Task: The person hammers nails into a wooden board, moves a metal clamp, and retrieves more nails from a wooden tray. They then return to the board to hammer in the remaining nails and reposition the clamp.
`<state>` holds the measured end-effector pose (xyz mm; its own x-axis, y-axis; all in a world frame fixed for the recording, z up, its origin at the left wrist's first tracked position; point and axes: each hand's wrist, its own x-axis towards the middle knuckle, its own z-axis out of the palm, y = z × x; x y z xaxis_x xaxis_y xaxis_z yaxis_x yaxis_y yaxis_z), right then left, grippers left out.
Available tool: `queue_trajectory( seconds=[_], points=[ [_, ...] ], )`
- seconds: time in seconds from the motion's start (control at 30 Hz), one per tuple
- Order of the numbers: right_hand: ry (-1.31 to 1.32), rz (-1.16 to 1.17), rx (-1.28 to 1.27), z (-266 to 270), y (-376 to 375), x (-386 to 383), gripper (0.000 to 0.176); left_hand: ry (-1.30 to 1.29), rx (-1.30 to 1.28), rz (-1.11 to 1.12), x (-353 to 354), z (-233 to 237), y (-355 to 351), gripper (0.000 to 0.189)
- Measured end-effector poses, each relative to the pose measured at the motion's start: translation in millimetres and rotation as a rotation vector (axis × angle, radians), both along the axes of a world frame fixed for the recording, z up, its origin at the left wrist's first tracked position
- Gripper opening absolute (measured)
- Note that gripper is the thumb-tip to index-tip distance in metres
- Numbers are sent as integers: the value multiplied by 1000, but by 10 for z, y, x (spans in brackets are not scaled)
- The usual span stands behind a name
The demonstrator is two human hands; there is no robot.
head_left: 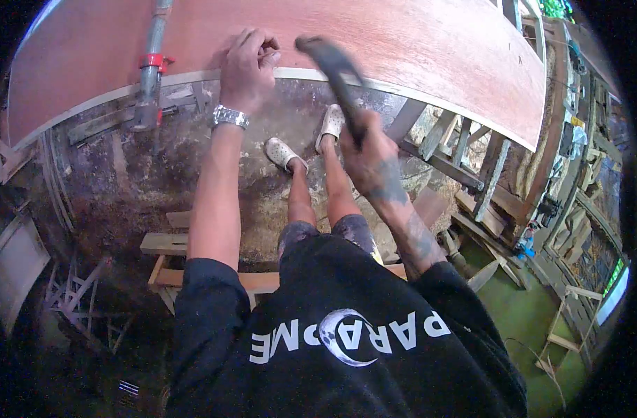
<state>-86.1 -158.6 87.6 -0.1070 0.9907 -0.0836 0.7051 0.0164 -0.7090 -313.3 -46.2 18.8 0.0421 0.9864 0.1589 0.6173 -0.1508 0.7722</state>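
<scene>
A reddish wooden panel (416,42) spans the top of the view, with a pale front edge. My left hand (251,66), with a metal watch (231,117) on the wrist, rests at that edge; its fingers are curled in a pinch, and a thin, small item seems to stick out between them, too small to name. My right hand (371,157) is wrapped round the handle of a dark hammer (339,66). The hammer's head is blurred and hangs over the panel's edge, to the right of my left hand.
A metal bar clamp (151,76) with a red collar crosses the panel's edge at the left. Wooden slats (440,136) show beneath the panel at the right. Loose boards (165,244) lie behind my feet. More timber (576,237) stands at the far right.
</scene>
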Motion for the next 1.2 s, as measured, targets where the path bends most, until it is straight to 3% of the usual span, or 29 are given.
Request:
queue_trajectory(
  seconds=[0.03,0.17,0.3,0.33,0.43,0.53,0.63,0.77,0.83,0.9,1.0,1.07,1.13,1.2],
  points=[
    [-142,56,-197,-96,81,46,29,-58,-24,9,-2,-6,-3,16],
    [-63,-67,-221,-178,199,178,29,12,-42,30,-25,-106,8,27],
    [-146,-305,-30,-131,290,648,30,343,114,46,142,-49,-6,47],
    [-220,-316,81,-195,338,857,33,371,124,54,164,-51,-5,47],
    [-297,-335,56,-204,535,1502,42,355,82,53,261,-11,-15,46],
    [-316,-332,-11,-171,793,2061,35,410,-44,67,353,59,-31,35],
    [-312,-67,19,-262,1131,2744,28,404,-76,105,348,6,-62,34],
    [-298,-387,287,-347,2072,3816,24,381,-131,147,523,68,-72,36],
    [-351,-597,270,-572,2611,4350,33,432,-72,145,864,167,-86,38],
    [-382,-671,232,-749,2962,4554,30,316,-106,93,1334,248,-27,43],
    [-504,-673,248,-986,3189,4607,25,250,-46,-52,2161,478,192,25],
    [-431,-521,126,-973,3159,4483,26,-94,-175,-59,2720,651,351,28],
    [-234,-523,-21,-629,2991,3946,29,-400,-212,-76,3110,594,458,31],
    [133,-305,-185,-219,2537,3372,25,-865,-458,109,3486,611,521,29]
  ],
)
